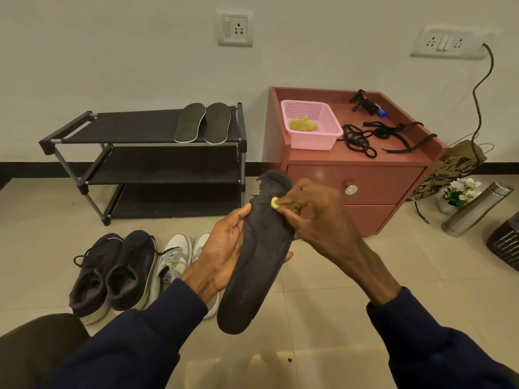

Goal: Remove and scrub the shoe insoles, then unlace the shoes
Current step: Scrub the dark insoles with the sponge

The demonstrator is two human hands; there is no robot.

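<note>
I judge I am midway through the scrubbing. Two insoles (191,122) lie side by side on the top shelf of the rack (134,127) at the far left, apparently finished, and I am working on a dark insole (258,270) held up in front of me over the floor, with its ragged far end pointing towards the counter (345,108). Loose black laces (359,138) lie on that counter to the right of a pink basket (311,141), so some unlacing looks done already. The dark shoes (132,265) and white shoes (174,256) on the floor at near left have their laces in, so that part is left, and probably at least one more insole too, though I cannot see inside the white pair. My left hand (224,256) cradles the insole from beneath at its middle, the thumb curled over the left edge and the fingertips showing round the right edge, clamped on it firmly enough to hold it tilted. My right hand (320,217) is bunched tight, its fingers pinching a small yellow-green sponge (274,203) and pressing it onto the insole's upper face near the far end, just below the torn edge.
</note>
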